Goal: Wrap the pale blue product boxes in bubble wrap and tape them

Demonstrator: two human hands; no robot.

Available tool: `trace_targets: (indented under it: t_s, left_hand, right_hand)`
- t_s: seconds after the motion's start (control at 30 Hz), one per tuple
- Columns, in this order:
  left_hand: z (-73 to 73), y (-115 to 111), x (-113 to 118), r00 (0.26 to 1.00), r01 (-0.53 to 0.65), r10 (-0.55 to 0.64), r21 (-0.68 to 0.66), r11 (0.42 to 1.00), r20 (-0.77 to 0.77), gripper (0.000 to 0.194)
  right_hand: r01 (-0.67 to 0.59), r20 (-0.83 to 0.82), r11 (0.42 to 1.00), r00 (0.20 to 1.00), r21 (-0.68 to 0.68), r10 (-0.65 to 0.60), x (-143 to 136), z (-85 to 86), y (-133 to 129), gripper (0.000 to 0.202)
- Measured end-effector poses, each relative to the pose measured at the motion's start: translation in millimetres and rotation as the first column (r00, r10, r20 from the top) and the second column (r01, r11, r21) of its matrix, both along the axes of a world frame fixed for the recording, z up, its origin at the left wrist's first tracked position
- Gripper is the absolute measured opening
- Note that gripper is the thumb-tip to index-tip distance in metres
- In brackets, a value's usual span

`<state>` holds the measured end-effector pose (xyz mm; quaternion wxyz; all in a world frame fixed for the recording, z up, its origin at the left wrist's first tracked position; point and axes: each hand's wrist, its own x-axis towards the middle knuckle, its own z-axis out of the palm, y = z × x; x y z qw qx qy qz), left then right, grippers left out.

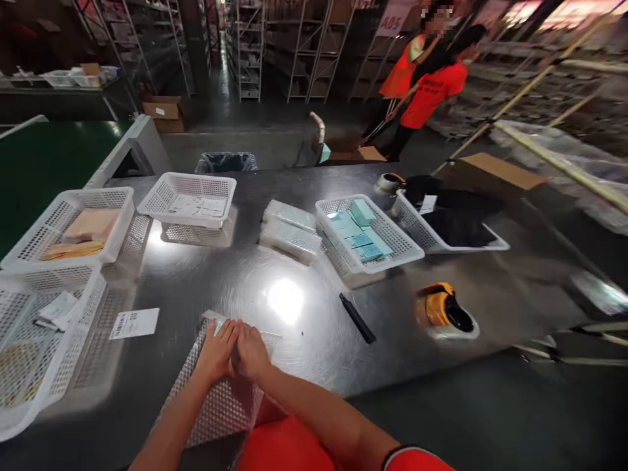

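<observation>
Bubble wrap [220, 413] lies on the metal table at the near edge, below and around my hands. My left hand [218, 350] rests on its upper part, fingers together, over a small light-green item [218, 326] of which only a bit shows. Right beside it, touching it, my right hand [251, 351] has its fingers bent down at the same spot; what they hold is hidden. A white label [135, 324] lies to the left. To the right are a black cutter [357, 318] and an orange tape dispenser [444, 311].
White baskets stand at the left [69, 229] and back left [189, 199]. Wrapped packs [289, 230] lie mid-table beside a basket of light-green boxes [370, 235]. A basket with black items [449, 222] is at the right. Two people in orange [434, 91] stand beyond the table.
</observation>
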<state>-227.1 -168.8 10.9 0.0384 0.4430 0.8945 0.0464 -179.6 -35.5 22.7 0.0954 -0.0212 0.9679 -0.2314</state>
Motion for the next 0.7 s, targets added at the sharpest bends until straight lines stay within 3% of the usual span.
trace_targets:
  t_s: [0.07, 0.17, 0.33, 0.43, 0.57, 0.63, 0.7]
  left_hand:
    - [-13.4, -13, 17, 0.986, -0.047, 0.065, 0.116, 0.992, -0.154, 0.068]
    - [-32.7, -28, 43, 0.943, -0.096, 0.167, 0.247, 0.964, -0.286, 0.055]
    - [-66.9, -48, 67, 0.855, -0.1, 0.261, 0.351, 0.931, -0.448, 0.07]
    - [-82.7, -55, 67, 0.804, -0.018, 0.203, 0.32, 0.947, -0.559, 0.073]
    - [-78.6, -50, 78, 0.767, -0.097, 0.284, 0.333, 0.938, -0.576, 0.041]
    - [-68.7, -45, 88, 0.771, -0.169, 0.322, 0.311, 0.935, -0.549, 0.028]
    - [-57.1, -44, 98, 0.787, -0.199, 0.33, 0.292, 0.936, -0.522, 0.029]
  right_hand:
    - [0.004, -0.028, 0.998, 1.0, 0.056, -0.002, 12, 1.4, -12, 0.062]
    - [-0.037, -0.021, 0.997, 0.999, 0.067, 0.038, 29, 12.1, -21, 0.054]
    - [-0.122, 0.09, 0.992, 0.989, 0.033, 0.119, 20, 33.5, -12, 0.023]
    - [-0.187, 0.159, 0.981, 0.971, 0.052, 0.176, -8, 38.3, -2, 0.016]
    - [-0.177, 0.334, 0.983, 0.925, -0.037, 0.179, -31, 35.9, 9, 0.053]
    - [-0.091, 0.46, 0.969, 0.867, -0.23, 0.191, -29, 29.3, 14, 0.06]
    - [0.063, 0.543, 0.898, 0.814, -0.435, 0.206, -22, 20.0, 19, 0.057]
